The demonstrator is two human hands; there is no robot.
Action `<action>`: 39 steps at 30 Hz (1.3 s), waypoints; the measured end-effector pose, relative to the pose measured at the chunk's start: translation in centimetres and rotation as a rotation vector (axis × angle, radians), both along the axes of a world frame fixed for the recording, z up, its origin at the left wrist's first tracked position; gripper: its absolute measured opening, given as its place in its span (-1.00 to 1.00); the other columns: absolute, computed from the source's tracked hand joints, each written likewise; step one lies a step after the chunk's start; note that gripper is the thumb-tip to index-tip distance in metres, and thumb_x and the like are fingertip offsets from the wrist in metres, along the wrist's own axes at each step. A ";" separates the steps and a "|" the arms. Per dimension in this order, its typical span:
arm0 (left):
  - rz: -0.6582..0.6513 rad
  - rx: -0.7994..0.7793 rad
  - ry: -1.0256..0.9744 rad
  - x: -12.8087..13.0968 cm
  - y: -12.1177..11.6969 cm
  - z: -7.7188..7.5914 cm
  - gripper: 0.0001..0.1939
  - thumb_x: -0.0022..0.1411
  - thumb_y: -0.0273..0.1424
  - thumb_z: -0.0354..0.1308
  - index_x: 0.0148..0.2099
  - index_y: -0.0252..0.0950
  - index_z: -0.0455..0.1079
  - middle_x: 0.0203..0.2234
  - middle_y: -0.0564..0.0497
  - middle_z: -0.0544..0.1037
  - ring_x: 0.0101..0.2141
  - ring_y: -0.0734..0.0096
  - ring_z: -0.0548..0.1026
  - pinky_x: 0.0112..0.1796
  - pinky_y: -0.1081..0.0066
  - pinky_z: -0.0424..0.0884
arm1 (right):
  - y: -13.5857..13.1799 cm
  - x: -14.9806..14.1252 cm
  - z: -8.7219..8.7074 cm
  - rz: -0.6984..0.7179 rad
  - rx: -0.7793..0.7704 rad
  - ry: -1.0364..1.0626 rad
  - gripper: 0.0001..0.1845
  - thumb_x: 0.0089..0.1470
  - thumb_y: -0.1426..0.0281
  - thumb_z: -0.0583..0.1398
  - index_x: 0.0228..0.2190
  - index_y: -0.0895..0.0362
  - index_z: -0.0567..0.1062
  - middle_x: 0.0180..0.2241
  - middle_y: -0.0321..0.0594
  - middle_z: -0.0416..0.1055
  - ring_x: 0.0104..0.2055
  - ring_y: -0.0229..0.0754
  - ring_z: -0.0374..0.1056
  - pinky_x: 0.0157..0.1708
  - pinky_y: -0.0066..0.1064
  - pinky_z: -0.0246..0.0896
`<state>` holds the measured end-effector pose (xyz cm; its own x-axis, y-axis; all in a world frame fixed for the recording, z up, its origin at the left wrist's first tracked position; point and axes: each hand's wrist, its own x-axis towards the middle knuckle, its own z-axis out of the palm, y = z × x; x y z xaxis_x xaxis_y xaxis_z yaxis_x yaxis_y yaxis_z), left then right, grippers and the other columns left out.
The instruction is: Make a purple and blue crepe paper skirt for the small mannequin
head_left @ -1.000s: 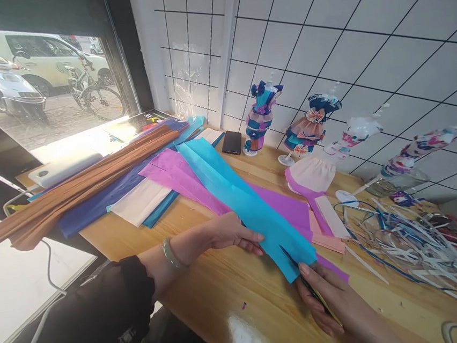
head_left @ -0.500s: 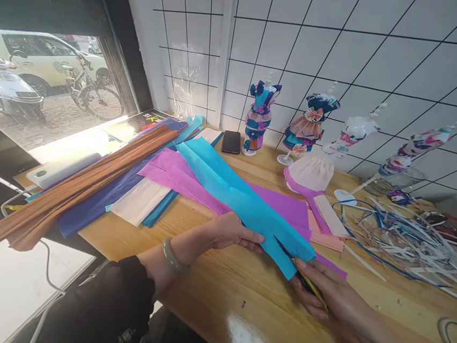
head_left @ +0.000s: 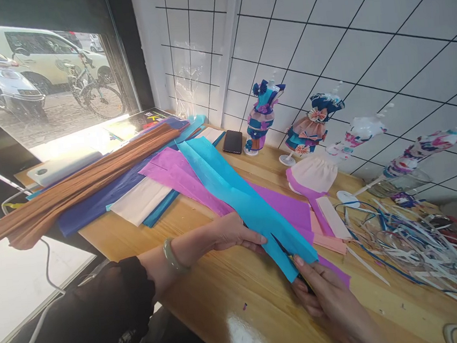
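Note:
A long strip of bright blue crepe paper (head_left: 238,192) runs diagonally over the table. My left hand (head_left: 238,232) pinches its near edge between thumb and fingers. My right hand (head_left: 324,291) is closed around the handles of a pair of scissors (head_left: 281,245); the handles are mostly covered by the fingers. One dark blade lies over the paper's near end, and the other is hidden beneath the sheet. Purple crepe paper (head_left: 284,206) lies below the blue strip.
Brown crepe paper (head_left: 91,176), a white strip (head_left: 139,208) and a phone (head_left: 232,141) lie on the table (head_left: 208,292). Small dressed mannequins (head_left: 261,117) line the tiled wall. Tangled paper strips (head_left: 422,252) spread at the right; a white cable (head_left: 38,338) hangs at the left.
My right hand's fingers have drawn in over the scissor handles, and the scissors look more closed. The left hand keeps its pinch. The view has shifted slightly.

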<state>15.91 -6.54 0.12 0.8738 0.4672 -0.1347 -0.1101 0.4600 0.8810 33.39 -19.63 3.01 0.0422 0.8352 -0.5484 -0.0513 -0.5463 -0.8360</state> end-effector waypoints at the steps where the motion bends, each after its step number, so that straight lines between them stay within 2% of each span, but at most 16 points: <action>1: -0.001 0.005 -0.002 0.0 0.0 0.0 -0.51 -0.07 -0.35 0.35 -0.03 -0.28 0.43 -0.15 -0.13 0.54 -0.20 0.34 0.51 -0.20 0.34 0.44 | 0.0 0.0 0.0 -0.008 -0.008 -0.002 -0.43 -0.14 -0.10 0.19 -0.68 0.12 0.18 -0.74 -0.52 -0.10 -0.68 -0.46 -0.27 -0.66 -0.49 -0.42; 7: -0.009 0.027 0.004 0.1 -0.1 -0.1 -0.49 -0.08 -0.32 0.35 -0.03 -0.32 0.43 -0.16 -0.14 0.54 -0.19 0.28 0.50 -0.17 0.26 0.44 | 0.2 -0.2 0.1 -0.002 -0.031 -0.024 -0.40 -0.17 -0.13 0.19 -0.72 0.12 0.19 -0.79 -0.52 -0.12 -0.71 -0.46 -0.24 -0.65 -0.46 -0.41; 14: -0.030 0.005 -0.009 0.1 0.0 -0.1 -0.49 -0.07 -0.33 0.35 -0.02 -0.32 0.42 -0.15 -0.14 0.53 -0.18 0.27 0.51 -0.18 0.28 0.45 | 0.2 -0.4 0.3 0.014 0.009 -0.048 -0.39 -0.15 -0.12 0.18 -0.74 0.10 0.13 -0.78 -0.51 -0.13 -0.71 -0.45 -0.23 -0.65 -0.45 -0.38; 23: -0.029 -0.005 -0.025 0.1 -0.1 0.2 -0.52 -0.05 -0.35 0.34 -0.04 -0.35 0.42 -0.15 -0.17 0.53 -0.19 0.24 0.51 -0.17 0.22 0.45 | 0.4 0.1 -0.7 0.052 0.025 -0.111 -0.36 -0.18 -0.19 0.14 -0.75 0.08 0.10 -0.79 -0.49 -0.14 -0.72 -0.44 -0.22 -0.67 -0.45 -0.33; 29: -0.038 -0.004 -0.022 0.0 -0.1 0.2 -0.52 -0.04 -0.35 0.33 -0.02 -0.32 0.42 -0.14 -0.16 0.53 -0.19 0.26 0.51 -0.17 0.24 0.45 | 0.4 0.1 -0.8 0.045 0.045 -0.095 -0.36 -0.17 -0.17 0.15 -0.76 0.07 0.06 -0.78 -0.49 -0.16 -0.71 -0.43 -0.25 -0.67 -0.44 -0.36; 34: -0.037 -0.008 -0.027 0.1 -0.1 0.0 -0.51 -0.03 -0.36 0.33 -0.01 -0.32 0.41 -0.15 -0.16 0.53 -0.21 0.29 0.52 -0.18 0.27 0.46 | 0.5 0.1 -1.0 0.050 0.049 -0.162 -0.34 -0.20 -0.19 0.15 -0.78 0.06 0.02 -0.79 -0.49 -0.18 -0.72 -0.44 -0.27 -0.68 -0.44 -0.36; 39: -0.033 -0.015 -0.034 0.1 -0.1 0.1 -0.49 -0.06 -0.34 0.34 -0.01 -0.33 0.41 -0.14 -0.17 0.52 -0.20 0.25 0.51 -0.17 0.24 0.46 | 0.5 0.1 -1.1 0.036 0.039 -0.136 -0.34 -0.20 -0.18 0.15 -0.78 0.06 0.02 -0.79 -0.50 -0.19 -0.72 -0.45 -0.27 -0.68 -0.45 -0.36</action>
<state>16.02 -6.64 0.18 0.8929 0.4363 -0.1117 -0.1241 0.4769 0.8701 33.46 -19.08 1.89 0.0839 0.8580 -0.5067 0.0826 -0.5127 -0.8546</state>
